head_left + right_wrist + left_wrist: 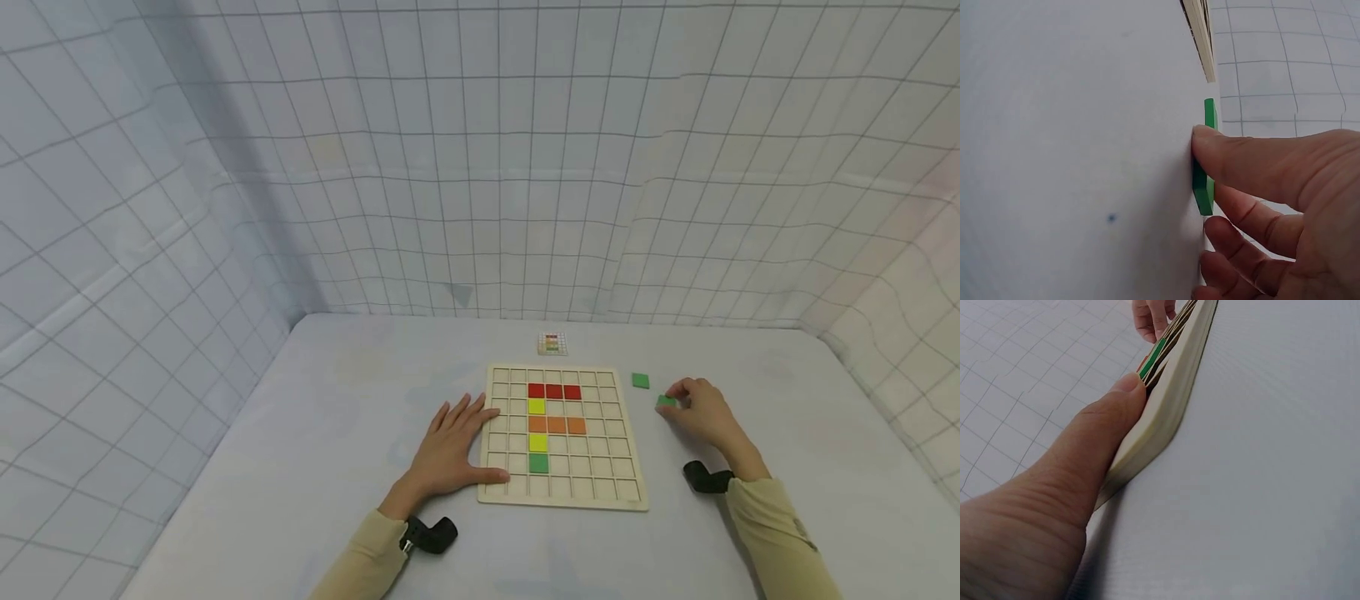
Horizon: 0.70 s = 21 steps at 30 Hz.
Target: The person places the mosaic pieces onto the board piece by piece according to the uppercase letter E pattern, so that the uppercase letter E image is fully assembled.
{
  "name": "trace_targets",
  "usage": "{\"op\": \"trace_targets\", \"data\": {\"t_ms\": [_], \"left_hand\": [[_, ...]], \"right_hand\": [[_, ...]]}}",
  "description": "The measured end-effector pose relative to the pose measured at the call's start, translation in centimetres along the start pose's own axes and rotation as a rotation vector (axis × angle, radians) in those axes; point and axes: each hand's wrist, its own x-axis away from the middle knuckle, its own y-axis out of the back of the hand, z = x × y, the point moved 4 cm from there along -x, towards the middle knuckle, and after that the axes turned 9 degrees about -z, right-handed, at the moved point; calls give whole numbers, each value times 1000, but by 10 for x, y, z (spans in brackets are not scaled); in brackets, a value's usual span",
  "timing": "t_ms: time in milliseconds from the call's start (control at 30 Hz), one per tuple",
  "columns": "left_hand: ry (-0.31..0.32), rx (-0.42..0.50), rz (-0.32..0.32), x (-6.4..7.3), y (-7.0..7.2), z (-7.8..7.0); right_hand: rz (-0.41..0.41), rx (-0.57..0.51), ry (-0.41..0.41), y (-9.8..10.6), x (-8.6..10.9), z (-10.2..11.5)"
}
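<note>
A pale wooden grid board (603,492) lies on the table. On it are three red tiles (553,392) in a row, a yellow tile (537,407), three orange tiles (557,425), another yellow tile (537,442) and a green tile (538,463). My left hand (450,450) rests spread at the board's left edge, thumb (1107,419) on its near left corner. To the right of the board, my right hand (702,414) pinches a small green tile (1204,199) between thumb and fingers, close to the tabletop. A loose green tile (641,381) lies just beyond it.
Behind the board lies a small card (552,343) with a printed coloured grid pattern. White cloth (495,167) with dark grid lines stands round the back and sides of the white table (337,400). Black wrist cameras (431,535) sit on both forearms.
</note>
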Motion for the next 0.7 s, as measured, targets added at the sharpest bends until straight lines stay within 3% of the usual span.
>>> {"op": "trace_targets", "data": {"t_ms": [267, 700], "left_hand": [[-4, 13, 0, 0, 2, -1], [0, -5, 5, 0, 2, -1]], "right_hand": [[81, -103, -89, 1, 2, 2], [90, -133, -87, -1, 2, 1]]}}
